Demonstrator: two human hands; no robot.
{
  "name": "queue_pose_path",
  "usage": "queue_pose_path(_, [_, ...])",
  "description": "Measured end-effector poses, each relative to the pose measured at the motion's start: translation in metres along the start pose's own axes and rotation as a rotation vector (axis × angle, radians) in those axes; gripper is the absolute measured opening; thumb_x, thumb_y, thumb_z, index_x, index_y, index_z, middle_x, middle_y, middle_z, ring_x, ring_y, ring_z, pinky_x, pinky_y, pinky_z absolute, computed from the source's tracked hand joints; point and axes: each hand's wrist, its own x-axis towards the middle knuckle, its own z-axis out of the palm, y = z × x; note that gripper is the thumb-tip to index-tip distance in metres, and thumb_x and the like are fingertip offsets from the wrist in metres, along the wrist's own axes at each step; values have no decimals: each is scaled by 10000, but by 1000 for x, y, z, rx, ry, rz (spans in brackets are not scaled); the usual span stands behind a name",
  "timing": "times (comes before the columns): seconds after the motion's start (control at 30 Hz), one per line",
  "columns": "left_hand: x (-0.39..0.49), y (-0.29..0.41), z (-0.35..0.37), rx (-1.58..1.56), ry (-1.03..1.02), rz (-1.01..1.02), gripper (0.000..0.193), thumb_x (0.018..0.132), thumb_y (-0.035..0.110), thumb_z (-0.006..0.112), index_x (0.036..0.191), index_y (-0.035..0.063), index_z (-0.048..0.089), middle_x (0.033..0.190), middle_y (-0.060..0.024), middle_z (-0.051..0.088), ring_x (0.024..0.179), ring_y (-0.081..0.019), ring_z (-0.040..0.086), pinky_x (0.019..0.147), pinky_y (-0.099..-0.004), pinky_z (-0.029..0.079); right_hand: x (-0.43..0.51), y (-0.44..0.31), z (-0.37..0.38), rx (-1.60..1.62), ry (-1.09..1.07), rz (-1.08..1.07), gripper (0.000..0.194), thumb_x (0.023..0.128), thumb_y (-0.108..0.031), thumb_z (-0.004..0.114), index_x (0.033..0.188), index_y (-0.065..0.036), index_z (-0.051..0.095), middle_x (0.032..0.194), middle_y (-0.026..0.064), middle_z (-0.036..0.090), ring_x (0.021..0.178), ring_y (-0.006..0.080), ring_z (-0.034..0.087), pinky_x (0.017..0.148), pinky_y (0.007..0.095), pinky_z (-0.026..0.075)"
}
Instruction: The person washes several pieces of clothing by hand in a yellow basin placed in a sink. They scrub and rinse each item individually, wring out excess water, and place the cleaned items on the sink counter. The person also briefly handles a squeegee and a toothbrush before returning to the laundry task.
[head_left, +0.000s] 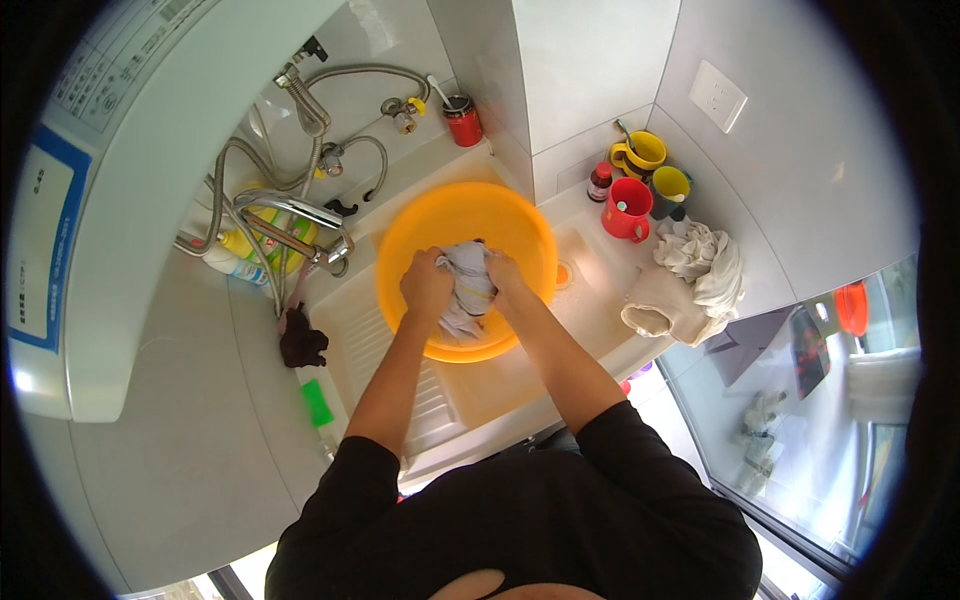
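Inside a yellow plastic basin, both hands hold a wet-looking light grey cloth with a thin yellow stripe. My left hand grips its left side, fingers closed on the fabric. On the opposite side my right hand grips the cloth, its fingertips partly hidden by the folds. The lower end of the cloth hangs to the basin's bottom. The basin rests in a white laundry sink with a ribbed washboard at its left.
A chrome faucet and bottles stand left of the basin. Crumpled beige cloth lies on the right ledge, near a red mug, a yellow mug and a small brown bottle. A green sponge sits at the left edge.
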Motion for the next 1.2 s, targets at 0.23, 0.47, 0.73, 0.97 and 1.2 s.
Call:
queue_pose_path(0.23, [-10, -40, 33, 214, -250, 6, 667, 882, 185, 650, 1517, 171, 448, 1576, -255, 347, 1253, -478, 541, 1026, -534, 489, -2, 4, -31, -1515, 212, -615, 583, 952, -299, 607, 1480, -87, 482, 1296, 242, 624, 1116, 404, 654, 962, 517, 522])
queue_pose_path(0.47, [16, -100, 124, 216, -232, 160, 834, 826, 175, 763, 1578, 183, 402, 1607, -190, 370, 1385, -395, 476, 1111, -476, 448, -16, 15, -38, -1682, -70, -327, 613, 962, -379, 588, 1506, -128, 457, 1308, 283, 617, 1185, 451, 620, 976, 562, 493])
queue_pose_path(0.73, [52, -40, -11, -541, -281, -93, 539, 742, 15, 727, 1266, 106, 643, 1369, -137, 592, 1288, -270, 553, 1038, -382, 467, -55, 3, -41, -1710, -62, -727, 281, 884, -174, 634, 1137, -55, 659, 1006, 170, 696, 947, 363, 678, 838, 487, 518])
queue_pose_path(0.97, [28, 49, -170, -849, 50, 165, 505, 722, -84, 643, 1195, 91, 634, 1341, -63, 575, 1049, -164, 606, 855, -276, 506, -50, 6, -43, -1653, -38, -773, 153, 871, -147, 619, 943, -22, 673, 888, 172, 684, 828, 356, 685, 763, 470, 549])
queue_pose_path(1.2, [30, 32, -143, -569, 195, 361, 506, 738, -36, 669, 1223, 99, 624, 1383, -96, 550, 1177, -239, 585, 938, -344, 506, -47, 11, -45, -1681, -5, -835, 185, 866, -153, 628, 952, 2, 684, 919, 193, 680, 805, 368, 685, 753, 475, 556])
